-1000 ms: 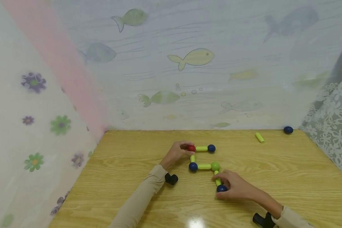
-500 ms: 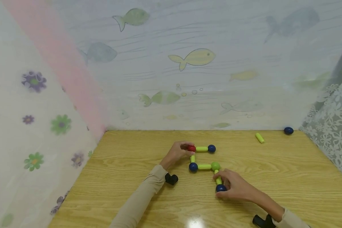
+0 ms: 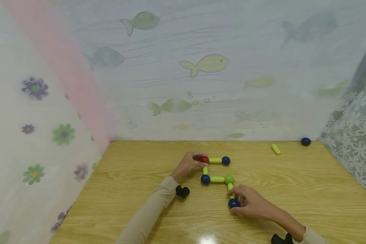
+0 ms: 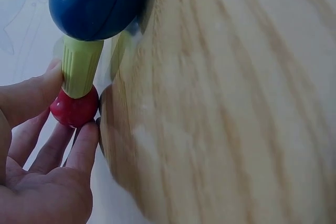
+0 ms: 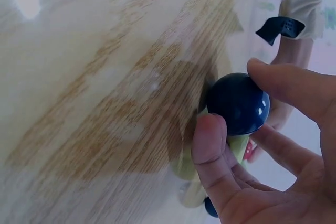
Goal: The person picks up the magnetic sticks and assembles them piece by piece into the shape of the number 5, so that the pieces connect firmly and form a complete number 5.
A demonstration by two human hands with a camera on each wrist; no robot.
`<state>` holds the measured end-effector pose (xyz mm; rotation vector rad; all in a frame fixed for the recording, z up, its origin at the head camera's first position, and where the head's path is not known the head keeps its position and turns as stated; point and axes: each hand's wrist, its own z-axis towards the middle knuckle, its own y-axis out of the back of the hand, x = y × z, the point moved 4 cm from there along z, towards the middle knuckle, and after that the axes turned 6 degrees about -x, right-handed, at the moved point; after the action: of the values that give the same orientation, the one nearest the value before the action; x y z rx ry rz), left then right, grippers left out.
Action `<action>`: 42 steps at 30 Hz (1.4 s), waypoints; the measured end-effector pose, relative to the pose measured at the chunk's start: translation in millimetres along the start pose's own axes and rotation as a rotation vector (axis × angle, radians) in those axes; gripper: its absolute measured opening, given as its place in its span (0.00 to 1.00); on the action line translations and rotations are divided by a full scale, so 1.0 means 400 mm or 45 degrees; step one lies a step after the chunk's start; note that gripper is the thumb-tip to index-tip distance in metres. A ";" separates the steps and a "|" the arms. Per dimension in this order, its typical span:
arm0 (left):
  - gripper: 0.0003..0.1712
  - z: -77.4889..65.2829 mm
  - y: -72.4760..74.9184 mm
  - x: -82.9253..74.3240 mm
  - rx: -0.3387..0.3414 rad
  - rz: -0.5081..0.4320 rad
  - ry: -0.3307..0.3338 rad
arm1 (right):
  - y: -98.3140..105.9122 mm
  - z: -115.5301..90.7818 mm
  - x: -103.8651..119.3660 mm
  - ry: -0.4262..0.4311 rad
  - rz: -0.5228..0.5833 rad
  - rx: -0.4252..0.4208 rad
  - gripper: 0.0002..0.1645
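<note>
On the wooden table lies a zigzag chain of balls joined by yellow-green ribbed rods. My left hand [image 3: 187, 166] holds the red ball [image 3: 204, 160] at its far left corner; in the left wrist view the thumb lies against the yellow-green rod [image 4: 80, 69] and fingertips touch the red ball. From that ball, one rod runs right to a blue ball [image 3: 226, 160], another down to a second blue ball [image 3: 205, 179]. A further rod leads right to the green ball [image 3: 229, 179]. My right hand [image 3: 256, 204] grips the nearest blue ball [image 5: 239, 103] between thumb and fingers.
A loose yellow-green rod [image 3: 276, 149] and a loose blue ball [image 3: 306, 141] lie at the back right of the table [image 3: 140, 210]. Fish-patterned sheeting [image 3: 158, 78] rises along the back edge. Black camera mounts [image 3: 183, 191] sit at both wrists.
My right hand has swung the nearest blue ball and its rod slightly left, so the rod stands straighter below the green ball. My left hand keeps its hold on the red ball.
</note>
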<state>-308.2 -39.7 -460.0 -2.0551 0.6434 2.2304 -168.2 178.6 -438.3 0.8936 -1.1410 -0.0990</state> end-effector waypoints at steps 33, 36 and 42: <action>0.23 -0.006 0.001 0.006 -0.002 -0.004 -0.030 | 0.287 0.017 -0.182 -0.254 -0.219 -0.593 0.27; 0.22 -0.003 -0.001 0.007 -0.001 0.003 -0.027 | 0.319 0.017 -0.216 -0.309 -0.227 -0.628 0.28; 0.22 0.001 -0.001 0.007 -0.011 -0.001 -0.026 | 0.368 0.027 -0.274 -0.361 -0.255 -0.729 0.28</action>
<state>-308.9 -39.7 -462.7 -2.0334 0.6316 2.2548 -279.3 324.2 -421.5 0.4838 -1.1914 -0.6998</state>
